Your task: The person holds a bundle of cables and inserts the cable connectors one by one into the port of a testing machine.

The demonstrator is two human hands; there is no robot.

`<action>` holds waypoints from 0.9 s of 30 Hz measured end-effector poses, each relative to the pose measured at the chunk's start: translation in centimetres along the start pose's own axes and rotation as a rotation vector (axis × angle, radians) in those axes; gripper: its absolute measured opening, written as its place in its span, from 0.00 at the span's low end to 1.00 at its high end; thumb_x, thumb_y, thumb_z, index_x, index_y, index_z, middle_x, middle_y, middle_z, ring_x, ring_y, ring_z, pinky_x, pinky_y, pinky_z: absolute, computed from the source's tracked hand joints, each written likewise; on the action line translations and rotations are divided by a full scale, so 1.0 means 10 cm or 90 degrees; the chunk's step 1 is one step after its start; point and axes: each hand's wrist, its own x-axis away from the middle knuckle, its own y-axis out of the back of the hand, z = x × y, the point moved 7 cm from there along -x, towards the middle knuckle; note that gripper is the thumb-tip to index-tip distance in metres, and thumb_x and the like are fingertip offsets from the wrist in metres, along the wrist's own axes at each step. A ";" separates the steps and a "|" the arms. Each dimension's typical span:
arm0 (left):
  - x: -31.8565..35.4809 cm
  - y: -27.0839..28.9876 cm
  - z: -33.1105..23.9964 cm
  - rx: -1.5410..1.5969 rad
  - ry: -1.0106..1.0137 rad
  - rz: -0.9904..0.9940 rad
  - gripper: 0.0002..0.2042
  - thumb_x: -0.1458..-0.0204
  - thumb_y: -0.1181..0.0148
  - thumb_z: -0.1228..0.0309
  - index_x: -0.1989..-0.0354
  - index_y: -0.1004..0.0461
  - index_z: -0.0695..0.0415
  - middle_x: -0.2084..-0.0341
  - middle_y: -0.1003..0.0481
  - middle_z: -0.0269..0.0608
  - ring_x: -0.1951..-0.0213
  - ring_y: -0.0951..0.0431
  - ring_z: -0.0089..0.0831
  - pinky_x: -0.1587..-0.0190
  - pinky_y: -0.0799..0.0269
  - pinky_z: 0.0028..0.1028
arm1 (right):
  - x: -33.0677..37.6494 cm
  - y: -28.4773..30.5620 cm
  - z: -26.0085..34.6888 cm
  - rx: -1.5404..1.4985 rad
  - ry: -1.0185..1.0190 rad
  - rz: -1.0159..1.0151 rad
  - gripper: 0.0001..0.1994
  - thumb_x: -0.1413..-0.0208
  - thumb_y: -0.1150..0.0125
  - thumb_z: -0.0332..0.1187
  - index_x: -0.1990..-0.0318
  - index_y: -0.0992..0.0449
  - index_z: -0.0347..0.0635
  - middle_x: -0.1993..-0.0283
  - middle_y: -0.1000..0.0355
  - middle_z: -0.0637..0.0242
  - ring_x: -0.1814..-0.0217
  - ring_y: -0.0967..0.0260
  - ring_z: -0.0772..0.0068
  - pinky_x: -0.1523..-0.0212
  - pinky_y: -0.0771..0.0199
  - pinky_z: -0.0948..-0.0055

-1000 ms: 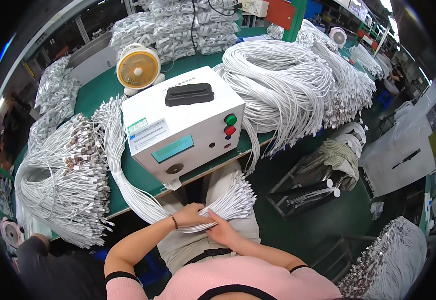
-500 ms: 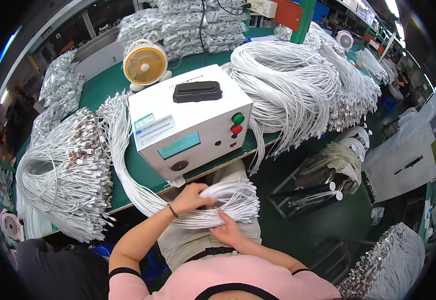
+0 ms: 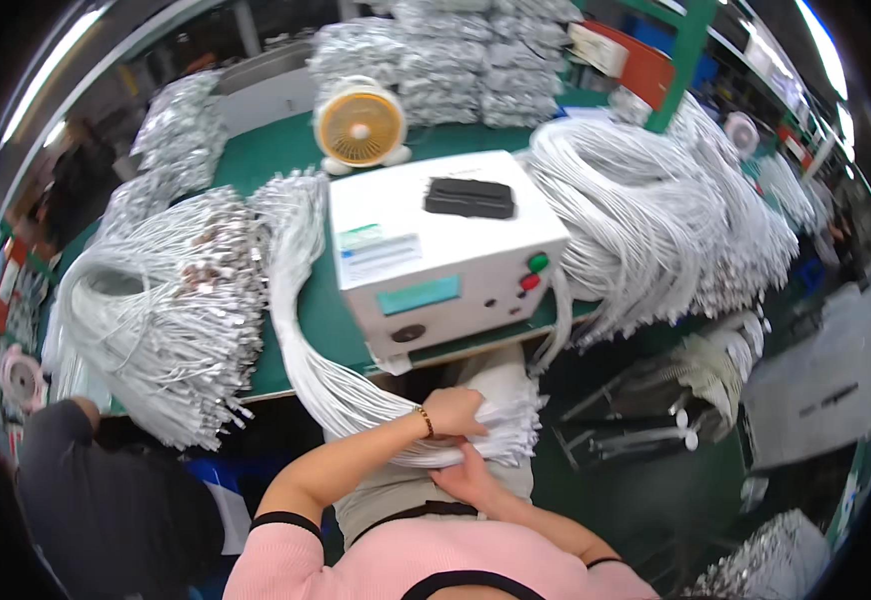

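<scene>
While both hands work low at the person's lap, the head view shows the left hand closed over the top of a bundle of white cables, and the right hand gripping the same bundle from beneath, so the two hands sit close together, clamped on it. The bundle lies across the lap just below the front edge of the green table, and its strands trail up over that edge in a long band that runs along the left side of a white box.

Judging from how things lie, the work looks to be somewhere in the middle: a large heap of cables with metal ends sits on the left of the table, another thick mass of looped white cables hangs off the right, and only one bundle is in hand.

The cables are thin, smooth and limp, fanning out at their ends. The box is hard and square-cornered, with a flat black block on top, a green and a red button and a teal panel on its front. Behind it stands a small fan with a round orange face, and bagged cables are stacked beyond. Another person's dark sleeve shows at the lower left.
</scene>
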 end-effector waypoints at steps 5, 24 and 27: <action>0.97 0.99 0.05 0.466 -0.243 -0.258 0.12 0.50 0.39 0.62 0.70 0.27 0.60 0.83 0.27 0.34 0.84 0.30 0.23 0.80 0.35 0.22 | 0.09 -0.12 -0.03 0.059 0.018 -0.060 0.16 0.42 0.47 0.41 0.52 0.31 0.42 0.47 0.33 0.64 0.42 0.38 0.64 0.38 0.44 0.60; 1.00 1.02 2.49 0.339 0.430 -0.732 0.20 0.48 0.43 0.64 0.58 0.37 0.72 0.79 0.24 0.56 0.78 0.22 0.46 0.74 0.26 0.38 | 0.34 -1.08 0.97 0.164 0.424 0.182 0.08 0.44 0.44 0.32 0.61 0.33 0.40 0.61 0.32 0.62 0.53 0.34 0.69 0.46 0.36 0.68; 1.30 1.05 2.59 0.118 0.479 -0.742 0.20 0.48 0.43 0.65 0.58 0.39 0.70 0.80 0.26 0.56 0.77 0.23 0.49 0.74 0.27 0.40 | 0.23 -1.03 0.40 0.652 0.285 0.010 0.07 0.45 0.42 0.33 0.67 0.31 0.41 0.68 0.31 0.68 0.64 0.33 0.72 0.57 0.32 0.72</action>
